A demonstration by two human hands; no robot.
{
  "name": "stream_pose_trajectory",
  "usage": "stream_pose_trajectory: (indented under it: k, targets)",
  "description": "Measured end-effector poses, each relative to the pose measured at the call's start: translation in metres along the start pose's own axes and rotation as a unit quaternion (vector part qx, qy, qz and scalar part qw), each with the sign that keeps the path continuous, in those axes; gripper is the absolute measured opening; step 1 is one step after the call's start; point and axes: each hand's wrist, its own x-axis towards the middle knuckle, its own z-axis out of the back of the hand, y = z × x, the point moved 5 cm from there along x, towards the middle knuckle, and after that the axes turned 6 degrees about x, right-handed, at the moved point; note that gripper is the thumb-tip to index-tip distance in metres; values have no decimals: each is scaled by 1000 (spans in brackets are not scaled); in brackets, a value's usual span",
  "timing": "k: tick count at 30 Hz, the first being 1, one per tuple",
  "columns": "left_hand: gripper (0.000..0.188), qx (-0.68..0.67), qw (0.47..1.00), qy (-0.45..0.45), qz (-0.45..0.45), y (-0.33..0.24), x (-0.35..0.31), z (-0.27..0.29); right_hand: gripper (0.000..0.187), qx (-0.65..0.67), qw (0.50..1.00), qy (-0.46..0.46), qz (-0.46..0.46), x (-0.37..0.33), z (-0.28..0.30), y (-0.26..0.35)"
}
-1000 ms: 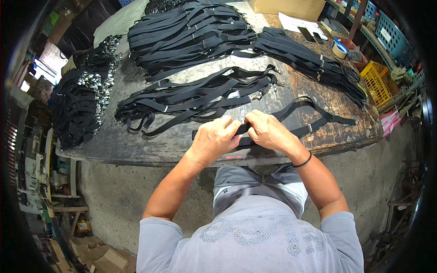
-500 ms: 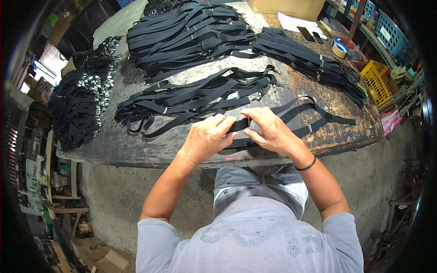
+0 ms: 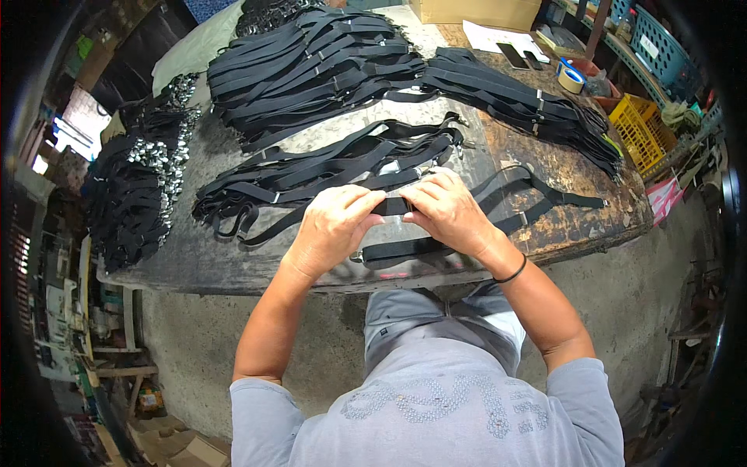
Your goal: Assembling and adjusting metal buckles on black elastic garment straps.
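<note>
Both of my hands grip a pair of black elastic suspenders (image 3: 395, 206) above the table's near edge. My left hand (image 3: 331, 224) pinches the strap between thumb and fingers. Close beside it, my right hand (image 3: 450, 212) pinches the same strap, leaving a short piece stretched between them. The rest of these suspenders trails to the right, with metal sliders on it. Below my hands lies a strap end (image 3: 405, 251) with a metal clip. Just beyond is a loose pile of black suspenders (image 3: 311, 167). My fingertips partly hide what they hold.
Stacked black straps (image 3: 319, 70) cover the table's far side, with another bundle (image 3: 521, 101) at the right. Black straps with shiny metal clips (image 3: 132, 179) hang over the left edge. A phone (image 3: 512, 56), a tape roll (image 3: 571, 80) and a cardboard box (image 3: 475, 12) sit farther back.
Both hands have shifted slightly left with the strap between them. The lower strap end and its clip, mostly hidden before, now show below my hands.
</note>
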Motion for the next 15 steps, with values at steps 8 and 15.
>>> stream_pose_trajectory:
  k: [8, 15]
  targets:
    - [29, 42, 998, -18, 31, 16, -1, 1, 32, 22, 1000, -8, -2, -11, -7, -33]
    - [33, 112, 993, -29, 25, 41, 2, 9, 31, -2, 999, 7, -42, -43, 5, -82]
